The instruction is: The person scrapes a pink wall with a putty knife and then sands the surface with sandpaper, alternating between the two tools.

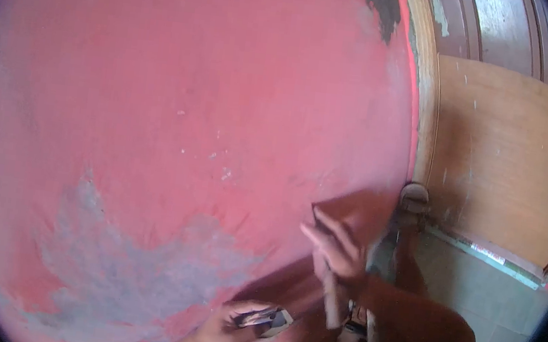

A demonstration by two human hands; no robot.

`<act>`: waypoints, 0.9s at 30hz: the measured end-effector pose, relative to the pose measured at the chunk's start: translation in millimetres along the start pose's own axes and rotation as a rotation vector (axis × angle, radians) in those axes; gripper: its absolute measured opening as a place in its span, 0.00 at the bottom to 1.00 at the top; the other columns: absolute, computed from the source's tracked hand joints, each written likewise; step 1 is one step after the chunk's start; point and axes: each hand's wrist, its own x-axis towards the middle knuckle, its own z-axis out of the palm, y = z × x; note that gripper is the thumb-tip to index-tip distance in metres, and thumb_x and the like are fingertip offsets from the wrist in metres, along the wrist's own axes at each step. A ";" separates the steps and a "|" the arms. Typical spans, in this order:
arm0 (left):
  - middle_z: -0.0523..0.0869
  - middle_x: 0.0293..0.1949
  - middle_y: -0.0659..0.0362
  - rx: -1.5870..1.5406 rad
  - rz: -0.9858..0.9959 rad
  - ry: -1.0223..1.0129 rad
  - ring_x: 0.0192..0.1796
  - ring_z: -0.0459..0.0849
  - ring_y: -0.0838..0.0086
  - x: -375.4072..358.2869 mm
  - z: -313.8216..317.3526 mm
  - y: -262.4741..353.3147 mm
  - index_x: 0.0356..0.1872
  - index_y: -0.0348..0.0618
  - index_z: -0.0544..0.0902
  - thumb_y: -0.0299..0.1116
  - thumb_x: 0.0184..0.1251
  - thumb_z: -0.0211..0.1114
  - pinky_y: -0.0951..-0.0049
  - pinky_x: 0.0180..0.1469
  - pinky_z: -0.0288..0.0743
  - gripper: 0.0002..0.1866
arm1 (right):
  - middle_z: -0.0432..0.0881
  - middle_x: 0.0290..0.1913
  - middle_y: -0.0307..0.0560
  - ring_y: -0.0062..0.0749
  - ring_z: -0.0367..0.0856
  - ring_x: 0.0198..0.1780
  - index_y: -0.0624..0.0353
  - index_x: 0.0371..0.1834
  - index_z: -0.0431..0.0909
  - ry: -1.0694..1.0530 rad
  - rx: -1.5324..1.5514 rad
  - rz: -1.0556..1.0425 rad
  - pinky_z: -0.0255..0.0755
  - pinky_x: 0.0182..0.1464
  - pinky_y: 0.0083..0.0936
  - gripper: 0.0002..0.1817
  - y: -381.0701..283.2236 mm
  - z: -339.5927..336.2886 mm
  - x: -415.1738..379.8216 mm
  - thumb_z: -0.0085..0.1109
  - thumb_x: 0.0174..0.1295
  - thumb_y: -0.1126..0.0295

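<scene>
Pink surface (185, 59) (patchily grey); wooden panel (499, 156) alongside.

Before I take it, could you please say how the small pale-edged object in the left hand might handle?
The pale-edged object is probably light, looking smaller than the left hand; its straight edge suggests stiffness; its corner, little rolling.

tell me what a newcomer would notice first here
Probably the big pink surface filling most of the view, with a ragged grey patch at lower left. Next, the left hand at bottom centre, a small pale object at its fingers, and the right hand higher, further right.
</scene>
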 end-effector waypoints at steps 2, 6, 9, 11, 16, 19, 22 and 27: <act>0.85 0.64 0.57 -0.072 -0.019 0.004 0.65 0.81 0.76 -3.1 2.5 2.6 0.72 0.35 0.76 0.17 0.74 0.63 0.69 0.70 0.73 0.26 | 0.81 0.66 0.63 0.48 0.89 0.53 0.54 0.61 0.87 -0.228 0.145 0.027 0.84 0.59 0.39 0.24 -26.4 -14.8 1.9 0.62 0.60 0.75; 0.87 0.59 0.54 -0.512 -0.153 0.209 0.63 0.84 0.68 2.5 27.4 24.3 0.64 0.37 0.82 0.17 0.70 0.68 0.64 0.69 0.77 0.22 | 0.81 0.66 0.62 0.49 0.89 0.56 0.53 0.63 0.86 -0.342 -0.017 -0.423 0.83 0.61 0.42 0.26 -34.0 -16.1 16.9 0.58 0.59 0.64; 0.84 0.64 0.55 -0.027 -0.010 0.046 0.66 0.81 0.71 1.0 3.5 0.0 0.74 0.36 0.75 0.16 0.72 0.64 0.66 0.71 0.74 0.28 | 0.82 0.66 0.61 0.50 0.88 0.56 0.54 0.61 0.87 -0.209 -0.030 -0.253 0.85 0.57 0.41 0.26 3.5 -12.6 -3.1 0.63 0.56 0.68; 0.84 0.65 0.57 -0.012 0.029 0.018 0.66 0.80 0.75 -2.4 0.9 0.0 0.73 0.34 0.75 0.20 0.76 0.64 0.69 0.71 0.72 0.25 | 0.84 0.62 0.59 0.49 0.89 0.54 0.53 0.60 0.87 -0.092 -0.077 -0.126 0.86 0.51 0.38 0.26 12.8 -2.2 -9.6 0.67 0.53 0.74; 0.84 0.65 0.56 -0.038 -0.016 -0.001 0.66 0.81 0.75 0.0 4.5 -0.6 0.72 0.33 0.76 0.20 0.75 0.64 0.69 0.71 0.73 0.25 | 0.86 0.62 0.55 0.42 0.91 0.52 0.46 0.62 0.87 -0.152 -0.055 -0.316 0.87 0.52 0.33 0.24 -37.4 -3.5 1.6 0.61 0.60 0.69; 0.84 0.65 0.56 0.027 -0.031 -0.008 0.66 0.81 0.75 -1.5 8.6 -2.1 0.72 0.33 0.76 0.19 0.75 0.63 0.68 0.71 0.73 0.25 | 0.84 0.65 0.57 0.43 0.90 0.55 0.47 0.65 0.85 -0.287 -0.167 -0.417 0.87 0.54 0.32 0.24 -27.0 -15.0 5.9 0.58 0.64 0.64; 0.84 0.65 0.56 0.068 -0.066 0.001 0.66 0.80 0.74 -1.4 10.9 12.3 0.72 0.33 0.75 0.18 0.74 0.63 0.67 0.71 0.74 0.25 | 0.82 0.65 0.59 0.45 0.90 0.53 0.50 0.64 0.85 -0.203 -0.018 -0.046 0.87 0.51 0.36 0.23 11.3 -10.1 -14.5 0.58 0.64 0.67; 0.84 0.65 0.55 -0.039 0.013 0.011 0.66 0.81 0.73 0.8 11.3 6.7 0.71 0.33 0.76 0.16 0.74 0.62 0.67 0.72 0.73 0.25 | 0.84 0.63 0.59 0.41 0.90 0.47 0.50 0.64 0.85 -0.174 -0.020 -0.329 0.86 0.48 0.32 0.25 -37.3 -3.2 -5.2 0.61 0.62 0.71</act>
